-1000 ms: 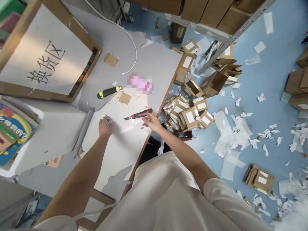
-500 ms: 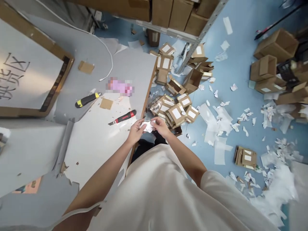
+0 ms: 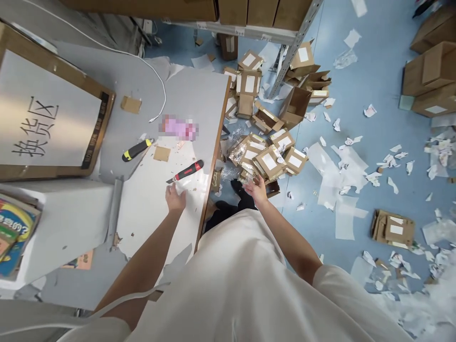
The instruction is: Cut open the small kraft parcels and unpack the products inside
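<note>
On the white table, my left hand (image 3: 175,198) rests with its thumb and fingers apart, holding nothing. Its fingertips lie just below the blade end of a red-and-black utility knife (image 3: 187,171). Beyond it are a yellow-and-black utility knife (image 3: 137,150), a small cardboard piece (image 3: 161,153) and a blurred pink item (image 3: 179,128). My right hand (image 3: 258,191) is past the table's edge, above the floor, with its fingers spread. Clear plastic shows by its fingertips; whether they touch it is unclear.
Opened cardboard boxes (image 3: 270,159) pile up on the floor beside the table. A metal shelf post (image 3: 297,50) stands behind them. Paper scraps (image 3: 370,111) and flattened cardboard (image 3: 394,229) lie at right. A framed sign (image 3: 53,114) and a white cable (image 3: 162,85) are at left.
My hands have parted. The crumpled white paper they held together is out of them. My left hand moved left toward the red-and-black knife; my right moved right over the floor.
</note>
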A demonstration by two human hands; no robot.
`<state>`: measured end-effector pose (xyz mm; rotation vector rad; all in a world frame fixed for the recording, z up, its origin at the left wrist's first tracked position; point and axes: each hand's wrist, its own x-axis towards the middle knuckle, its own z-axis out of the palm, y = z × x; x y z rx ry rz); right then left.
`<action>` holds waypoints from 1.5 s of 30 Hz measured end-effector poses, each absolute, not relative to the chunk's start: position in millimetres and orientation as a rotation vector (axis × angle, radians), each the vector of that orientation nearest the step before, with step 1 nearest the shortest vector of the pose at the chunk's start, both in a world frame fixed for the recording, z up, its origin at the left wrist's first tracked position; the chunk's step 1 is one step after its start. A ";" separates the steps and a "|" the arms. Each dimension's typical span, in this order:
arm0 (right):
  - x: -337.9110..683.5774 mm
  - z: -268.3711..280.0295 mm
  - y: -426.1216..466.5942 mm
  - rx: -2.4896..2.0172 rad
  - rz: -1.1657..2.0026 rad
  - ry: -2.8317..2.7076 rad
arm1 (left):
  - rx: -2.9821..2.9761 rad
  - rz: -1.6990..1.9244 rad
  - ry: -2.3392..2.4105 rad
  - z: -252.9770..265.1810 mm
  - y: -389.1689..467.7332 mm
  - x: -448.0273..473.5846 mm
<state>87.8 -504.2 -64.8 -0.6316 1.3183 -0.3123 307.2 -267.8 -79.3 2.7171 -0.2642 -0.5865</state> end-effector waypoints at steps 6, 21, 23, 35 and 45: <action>86.3 -66.6 -490.8 -0.718 -0.226 1.314 | 2.692 -0.608 -0.540 -96.8 -276.1 296.7; 105.7 -74.2 -479.2 -0.891 -0.061 1.150 | 2.444 -0.822 -0.470 -90.8 -307.3 305.1; 109.4 -76.8 -476.8 -0.948 0.001 1.115 | 2.365 -0.882 -0.433 -88.8 -314.5 297.5; 104.7 -66.8 -501.7 -1.504 0.014 0.733 | 1.722 -1.188 -0.096 -85.9 -420.3 203.0; 51.4 -75.5 -586.4 -1.770 0.022 1.256 | 1.737 -1.409 -0.117 -67.0 -436.8 231.7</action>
